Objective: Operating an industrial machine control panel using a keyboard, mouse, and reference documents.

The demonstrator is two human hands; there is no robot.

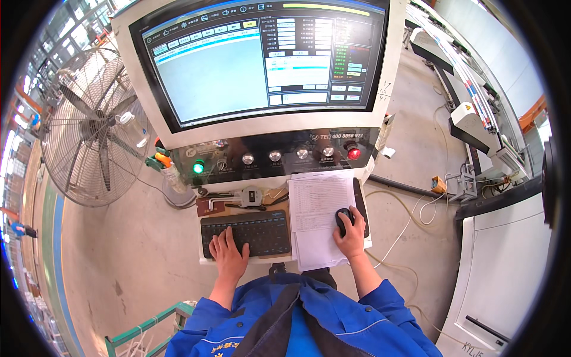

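My left hand (pixel 228 252) lies over the left part of a black keyboard (pixel 262 233), its fingers spread on the keys. A black computer mouse (pixel 343 221) is under my right hand (pixel 351 235), whose fingers curve around it. The mouse rests at the right side of printed paper sheets (pixel 315 208), which are stacked on the console shelf and partly cover a dark pad (pixel 360 205). Above the shelf, a large monitor (pixel 208 83) shows a window with a pale list, input boxes and buttons.
A control panel (pixel 232 169) with a green lit button (pixel 198 166), silver knobs and a red button (pixel 354 153) runs below the monitor. A tape measure (pixel 251 196) lies behind the keyboard. At left stands a large fan (pixel 95 128); at right, a white cabinet (pixel 496 262) and cables.
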